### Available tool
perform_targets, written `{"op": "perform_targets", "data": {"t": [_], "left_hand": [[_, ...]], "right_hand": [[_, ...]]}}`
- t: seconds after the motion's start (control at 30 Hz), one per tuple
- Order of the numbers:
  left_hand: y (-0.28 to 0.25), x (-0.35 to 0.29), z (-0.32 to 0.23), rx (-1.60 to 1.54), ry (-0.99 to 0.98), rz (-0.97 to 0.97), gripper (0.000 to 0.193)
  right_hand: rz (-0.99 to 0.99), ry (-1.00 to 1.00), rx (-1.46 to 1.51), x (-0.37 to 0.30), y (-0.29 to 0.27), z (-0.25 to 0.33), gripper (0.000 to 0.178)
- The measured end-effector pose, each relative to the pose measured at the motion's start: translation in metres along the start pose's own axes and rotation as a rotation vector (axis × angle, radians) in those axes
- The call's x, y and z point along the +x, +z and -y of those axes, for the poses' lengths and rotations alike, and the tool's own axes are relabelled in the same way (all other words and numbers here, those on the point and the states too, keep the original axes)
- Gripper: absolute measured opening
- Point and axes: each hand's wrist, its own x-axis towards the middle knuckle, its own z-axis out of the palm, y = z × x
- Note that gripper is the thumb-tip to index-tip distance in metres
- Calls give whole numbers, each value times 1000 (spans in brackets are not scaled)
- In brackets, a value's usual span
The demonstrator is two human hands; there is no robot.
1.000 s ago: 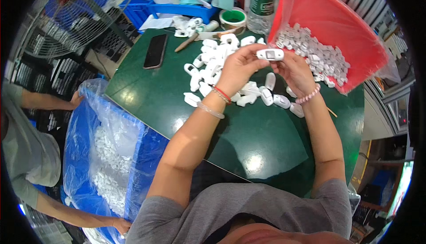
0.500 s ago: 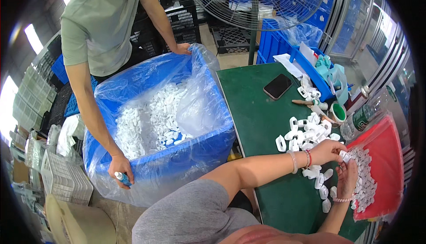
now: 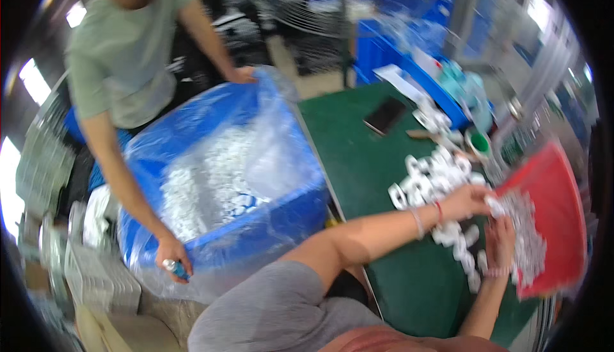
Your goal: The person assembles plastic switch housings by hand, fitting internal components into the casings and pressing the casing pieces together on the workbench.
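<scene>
My left hand (image 3: 465,202) reaches across the green tabletop (image 3: 409,291) and pinches a small white plastic part (image 3: 495,206) at the near rim of a red bin. My right hand (image 3: 501,242) is close below it, fingers curled up toward the same part; what they hold is blurred. Beside my left hand lies a heap of white, ring-like plastic parts (image 3: 422,187), with several more trailing below my wrist. Small pale pieces (image 3: 529,249) fill the near side of the tilted red bin (image 3: 561,217).
Left of the table stands a blue bin (image 3: 281,208) lined with clear plastic, holding many white pieces. A co-worker (image 3: 121,64) grips its rim and holds a small bottle (image 3: 177,269). A phone (image 3: 385,116), a blue tray (image 3: 441,96) and a green-lined cup (image 3: 478,142) lie farther back.
The whole view has shifted and blurred with head motion. Both my hands stay together by the red bin, with the white part still between them.
</scene>
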Motion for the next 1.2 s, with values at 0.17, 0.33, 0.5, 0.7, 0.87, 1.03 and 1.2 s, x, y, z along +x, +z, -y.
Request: {"op": "perform_targets", "data": {"t": [0.17, 0.33, 0.5, 0.7, 0.87, 1.03, 1.2], "left_hand": [[-13, -7, -28, 38, -129, -73, 35], [-7, -6, -22, -110, -90, -109, 34], [-2, -9, -16, -164, -98, -131, 35], [-5, -13, -23, -33, -86, -146, 32], [-5, -12, -25, -7, -68, -151, 32], [-5, -11, -25, 12, -62, -147, 32], [-8, -12, -24, -57, -56, -139, 32]], "right_hand": [[24, 30, 108, 17, 36, 4, 18], [-10, 82, 160, 15, 35, 10, 24], [-79, 83, 110, 7, 40, 9, 29], [-156, -79, -243, 7, 40, 6, 25], [-149, -244, -375, 9, 43, 8, 24], [-150, -294, -462, 9, 39, 7, 23], [-120, -91, -272, 6, 46, 13, 26]]}}
